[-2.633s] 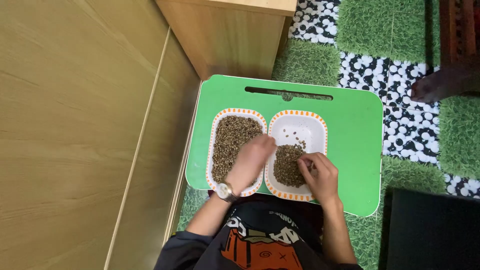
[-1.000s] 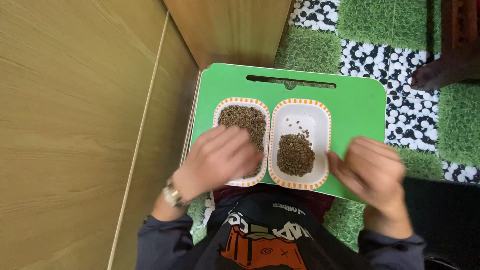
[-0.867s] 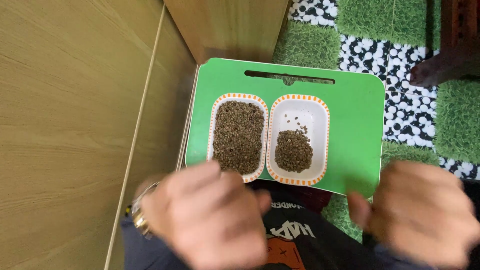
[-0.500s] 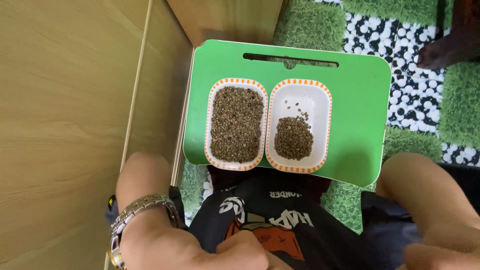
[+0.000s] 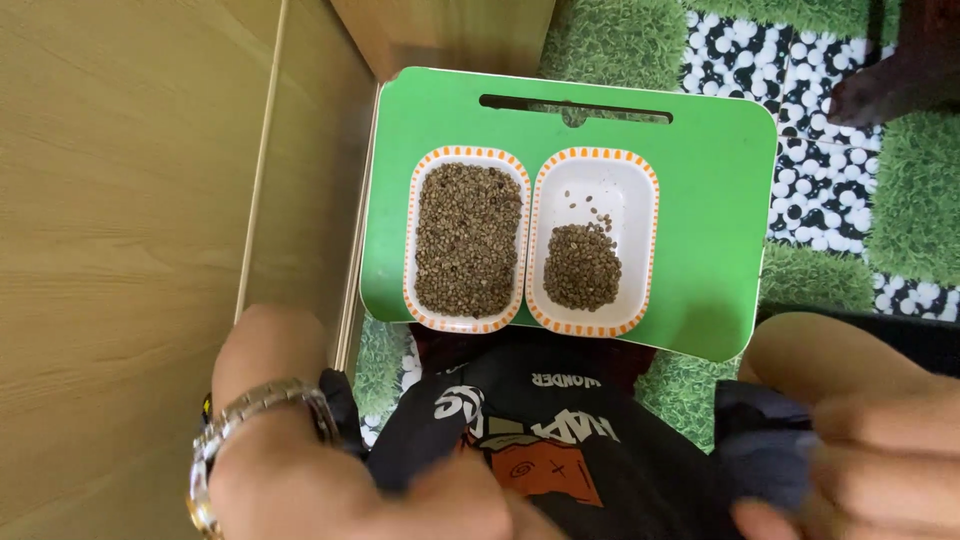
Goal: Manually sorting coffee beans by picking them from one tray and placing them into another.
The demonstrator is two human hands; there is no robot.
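- Both hands have come away from the beans: a moment ago they were picking in the two dishes, now they are pulled back close under the camera, well short of the green lap desk [image 5: 700,200].
- The left hand [image 5: 330,490], with a metal wristwatch [image 5: 245,420], sits blurred over the dark printed shirt [image 5: 540,440]; I cannot tell whether its fingers are curled or loose, and nothing shows in them.
- The right hand [image 5: 880,450] has its fingers pinched on the dark blue sleeve cuff [image 5: 765,450] at the right wrist.
- So the sorting looks paused, with no bean in either hand as far as I can see.
- The left dish [image 5: 465,238], white with an orange rim, is nearly full of greenish-brown beans; the right dish [image 5: 592,240], touching it, holds a smaller heap near the person's side and a few strays beyond.
- Around: a wooden wall panel [image 5: 120,200] on the left, grass-and-pebble floor mats [image 5: 830,200] on the right, someone's bare foot [image 5: 865,95] at the top right corner.
- Nothing lies between the hands and the dishes.
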